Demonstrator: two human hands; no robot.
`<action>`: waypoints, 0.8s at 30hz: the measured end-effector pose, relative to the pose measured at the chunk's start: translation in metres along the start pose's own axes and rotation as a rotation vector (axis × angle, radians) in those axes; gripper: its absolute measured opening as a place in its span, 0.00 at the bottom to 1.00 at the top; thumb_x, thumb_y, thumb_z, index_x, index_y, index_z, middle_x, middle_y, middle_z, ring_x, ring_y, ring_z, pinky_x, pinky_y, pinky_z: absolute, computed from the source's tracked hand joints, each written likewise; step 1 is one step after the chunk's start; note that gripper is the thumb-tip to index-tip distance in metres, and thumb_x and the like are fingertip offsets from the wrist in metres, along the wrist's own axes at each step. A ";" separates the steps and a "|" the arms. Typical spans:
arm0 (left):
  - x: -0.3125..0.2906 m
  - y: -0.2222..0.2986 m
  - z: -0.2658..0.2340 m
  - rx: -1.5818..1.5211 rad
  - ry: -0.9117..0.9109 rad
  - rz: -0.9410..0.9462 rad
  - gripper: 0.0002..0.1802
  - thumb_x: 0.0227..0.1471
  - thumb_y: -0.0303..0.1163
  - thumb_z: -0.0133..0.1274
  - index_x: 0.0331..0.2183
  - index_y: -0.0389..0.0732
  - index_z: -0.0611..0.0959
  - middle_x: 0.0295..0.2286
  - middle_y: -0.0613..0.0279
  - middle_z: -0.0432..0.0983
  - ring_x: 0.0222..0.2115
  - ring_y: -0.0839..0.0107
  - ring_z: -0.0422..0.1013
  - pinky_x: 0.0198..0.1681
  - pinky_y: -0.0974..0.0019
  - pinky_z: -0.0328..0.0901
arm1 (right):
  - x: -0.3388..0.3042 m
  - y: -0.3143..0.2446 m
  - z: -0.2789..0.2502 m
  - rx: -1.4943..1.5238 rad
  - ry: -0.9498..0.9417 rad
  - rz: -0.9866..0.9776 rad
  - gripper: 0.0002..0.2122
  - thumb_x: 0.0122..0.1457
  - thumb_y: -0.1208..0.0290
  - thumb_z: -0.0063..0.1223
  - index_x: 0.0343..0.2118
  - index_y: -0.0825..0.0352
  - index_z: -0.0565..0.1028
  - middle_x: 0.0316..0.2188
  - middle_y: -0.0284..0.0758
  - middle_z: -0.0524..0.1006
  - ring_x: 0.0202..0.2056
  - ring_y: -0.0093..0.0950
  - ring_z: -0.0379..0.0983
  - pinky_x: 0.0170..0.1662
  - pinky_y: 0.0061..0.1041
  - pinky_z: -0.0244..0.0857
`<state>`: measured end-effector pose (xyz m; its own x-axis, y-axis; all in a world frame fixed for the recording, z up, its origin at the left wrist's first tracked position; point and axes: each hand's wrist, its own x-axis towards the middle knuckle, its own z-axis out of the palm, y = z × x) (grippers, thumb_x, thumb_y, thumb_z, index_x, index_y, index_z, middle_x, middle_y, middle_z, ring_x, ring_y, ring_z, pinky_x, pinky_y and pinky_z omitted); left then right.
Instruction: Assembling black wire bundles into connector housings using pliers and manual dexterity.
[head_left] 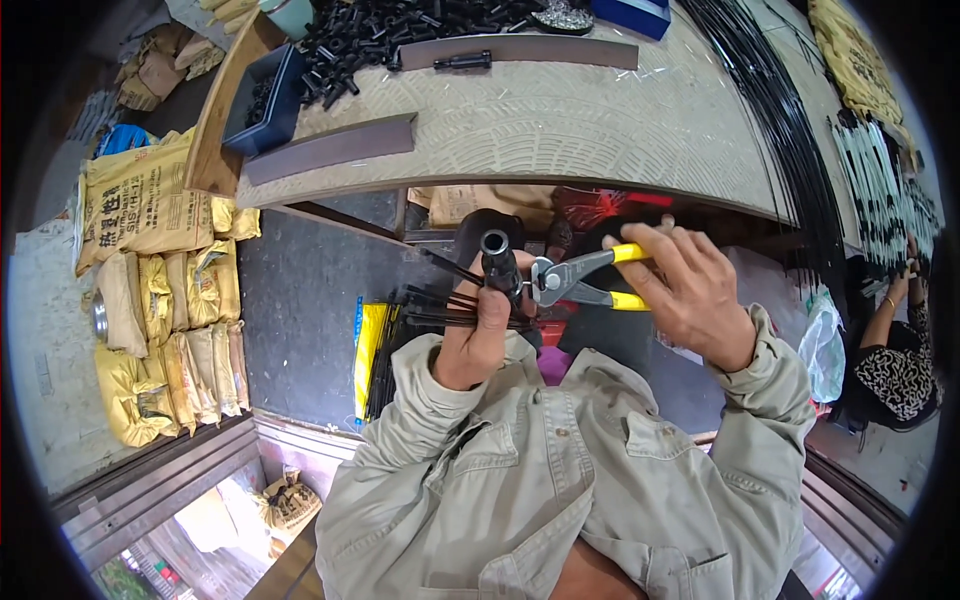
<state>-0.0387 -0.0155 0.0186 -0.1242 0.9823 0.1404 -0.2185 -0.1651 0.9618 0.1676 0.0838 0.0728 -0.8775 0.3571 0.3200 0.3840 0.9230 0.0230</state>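
Note:
My left hand (pixel 472 350) is closed round a black tubular part (pixel 498 265), which stands upright with its round, hollow end facing up. Thin black rods (pixel 425 305) run out to the left beside that hand. In my right hand (pixel 692 292) is a pair of end-cutting pincers (pixel 580 280) with yellow-sleeved handles, held some way apart. The metal jaws of the pincers are close against the right side of the tubular part. Whether they bite on anything there I cannot tell.
A workbench (pixel 600 120) ahead carries a heap of black tubular parts (pixel 345 50), a blue bin (pixel 265 100) and flat strips (pixel 335 147). Long black rods (pixel 765 100) hang over its right side. Yellow sacks (pixel 145 205) are stacked left. A co-worker (pixel 895 370) sits far right.

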 end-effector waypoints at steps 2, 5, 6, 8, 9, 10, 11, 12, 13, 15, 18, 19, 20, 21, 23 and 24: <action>0.004 0.000 -0.002 0.001 -0.055 0.020 0.27 0.56 0.50 0.37 0.43 0.35 0.69 0.29 0.65 0.67 0.27 0.79 0.62 0.32 0.73 0.59 | 0.006 0.000 -0.007 -0.079 -0.005 0.016 0.19 0.43 0.75 0.48 0.42 0.67 0.72 0.42 0.39 0.68 0.39 0.33 0.68 0.45 0.32 0.60; 0.007 0.001 0.001 -0.012 -0.100 0.033 0.27 0.56 0.50 0.37 0.44 0.35 0.68 0.30 0.65 0.67 0.28 0.79 0.62 0.33 0.74 0.59 | 0.007 0.001 -0.012 -0.187 -0.023 0.050 0.23 0.44 0.74 0.47 0.48 0.67 0.68 0.46 0.39 0.64 0.47 0.34 0.63 0.55 0.39 0.50; 0.007 0.002 0.002 -0.025 -0.082 0.024 0.27 0.56 0.50 0.37 0.44 0.35 0.68 0.30 0.65 0.66 0.28 0.79 0.62 0.34 0.74 0.58 | 0.007 0.002 -0.015 -0.215 -0.018 0.028 0.24 0.44 0.74 0.47 0.48 0.68 0.68 0.45 0.39 0.65 0.45 0.34 0.64 0.53 0.39 0.53; 0.007 0.003 0.004 -0.015 -0.078 0.024 0.28 0.55 0.51 0.38 0.44 0.35 0.68 0.30 0.65 0.66 0.28 0.79 0.62 0.33 0.74 0.58 | 0.007 0.004 -0.019 -0.242 -0.012 0.006 0.24 0.43 0.74 0.47 0.48 0.68 0.68 0.44 0.39 0.65 0.44 0.34 0.65 0.51 0.39 0.55; 0.007 0.004 0.005 -0.004 -0.071 0.023 0.29 0.55 0.52 0.38 0.45 0.35 0.68 0.31 0.65 0.66 0.28 0.79 0.61 0.33 0.74 0.58 | 0.007 0.004 -0.020 -0.279 -0.036 -0.013 0.22 0.43 0.73 0.47 0.46 0.69 0.69 0.42 0.40 0.66 0.41 0.33 0.65 0.48 0.37 0.57; 0.007 0.006 0.008 -0.003 -0.071 0.021 0.29 0.55 0.52 0.38 0.45 0.35 0.68 0.31 0.65 0.66 0.28 0.79 0.61 0.33 0.74 0.58 | 0.006 0.005 -0.022 -0.315 -0.060 -0.031 0.20 0.43 0.73 0.47 0.43 0.70 0.69 0.40 0.40 0.66 0.39 0.33 0.65 0.45 0.36 0.59; 0.006 0.008 0.011 0.115 -0.045 0.043 0.31 0.55 0.54 0.33 0.45 0.33 0.67 0.29 0.64 0.67 0.27 0.79 0.62 0.32 0.74 0.59 | 0.007 0.007 -0.024 -0.313 -0.060 -0.031 0.20 0.43 0.73 0.47 0.43 0.70 0.69 0.40 0.40 0.66 0.39 0.33 0.65 0.45 0.36 0.59; 0.005 0.009 0.014 0.234 -0.017 0.064 0.34 0.56 0.55 0.28 0.44 0.32 0.66 0.27 0.63 0.67 0.25 0.78 0.64 0.32 0.73 0.61 | 0.008 0.011 -0.025 -0.209 -0.129 -0.066 0.18 0.42 0.73 0.47 0.40 0.71 0.70 0.38 0.41 0.66 0.36 0.33 0.65 0.42 0.35 0.60; 0.004 0.007 0.015 0.234 -0.020 0.063 0.34 0.56 0.55 0.28 0.44 0.32 0.66 0.27 0.63 0.67 0.25 0.78 0.64 0.32 0.73 0.61 | 0.009 0.013 -0.027 -0.108 -0.197 -0.097 0.16 0.42 0.73 0.47 0.37 0.71 0.70 0.36 0.41 0.66 0.34 0.33 0.65 0.39 0.33 0.61; 0.001 0.003 0.016 0.291 0.052 0.046 0.36 0.55 0.57 0.28 0.45 0.32 0.67 0.26 0.63 0.68 0.24 0.78 0.64 0.30 0.74 0.61 | 0.003 0.012 -0.012 0.023 -0.204 -0.083 0.14 0.42 0.73 0.47 0.34 0.71 0.70 0.35 0.41 0.66 0.33 0.33 0.65 0.38 0.32 0.60; -0.007 0.002 0.011 0.178 0.024 -0.031 0.36 0.52 0.59 0.34 0.45 0.34 0.67 0.26 0.66 0.66 0.24 0.81 0.61 0.28 0.77 0.58 | -0.008 0.003 0.009 0.265 -0.229 -0.041 0.15 0.39 0.77 0.50 0.35 0.71 0.69 0.34 0.41 0.65 0.33 0.35 0.65 0.37 0.32 0.60; -0.006 0.001 0.009 0.050 0.004 -0.040 0.35 0.51 0.58 0.39 0.46 0.36 0.67 0.26 0.69 0.65 0.24 0.84 0.59 0.27 0.79 0.56 | -0.007 0.002 0.010 0.310 -0.218 -0.017 0.17 0.38 0.79 0.50 0.36 0.70 0.69 0.34 0.41 0.65 0.34 0.36 0.65 0.38 0.32 0.60; -0.004 0.003 0.007 0.087 -0.005 -0.015 0.36 0.51 0.60 0.37 0.45 0.35 0.68 0.26 0.68 0.66 0.24 0.83 0.60 0.28 0.78 0.57 | -0.006 0.000 0.011 0.355 -0.207 0.009 0.18 0.37 0.81 0.51 0.37 0.70 0.69 0.35 0.41 0.65 0.35 0.37 0.65 0.39 0.31 0.60; -0.003 0.003 0.005 0.087 -0.004 -0.019 0.36 0.51 0.60 0.37 0.45 0.35 0.68 0.26 0.68 0.66 0.24 0.83 0.60 0.28 0.78 0.57 | -0.004 0.001 0.009 0.358 -0.208 0.010 0.18 0.37 0.81 0.51 0.37 0.70 0.69 0.35 0.41 0.65 0.35 0.37 0.65 0.39 0.31 0.60; -0.001 0.003 0.001 0.010 -0.066 -0.057 0.38 0.51 0.61 0.34 0.44 0.34 0.69 0.26 0.67 0.66 0.25 0.82 0.60 0.29 0.77 0.58 | 0.005 0.008 -0.001 0.581 -0.158 -0.025 0.22 0.36 0.83 0.52 0.40 0.70 0.68 0.35 0.41 0.65 0.36 0.39 0.65 0.39 0.30 0.60; 0.002 0.007 -0.002 0.083 -0.106 -0.035 0.39 0.52 0.61 0.32 0.42 0.31 0.69 0.26 0.61 0.67 0.24 0.78 0.63 0.29 0.74 0.61 | 0.007 0.015 -0.006 0.731 -0.280 -0.061 0.18 0.41 0.83 0.50 0.39 0.70 0.67 0.37 0.41 0.66 0.36 0.36 0.67 0.38 0.28 0.60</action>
<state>-0.0421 -0.0153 0.0253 -0.0142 0.9919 0.1260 -0.1397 -0.1267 0.9820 0.1693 0.0989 0.0812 -0.9680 0.2361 0.0849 0.1322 0.7675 -0.6273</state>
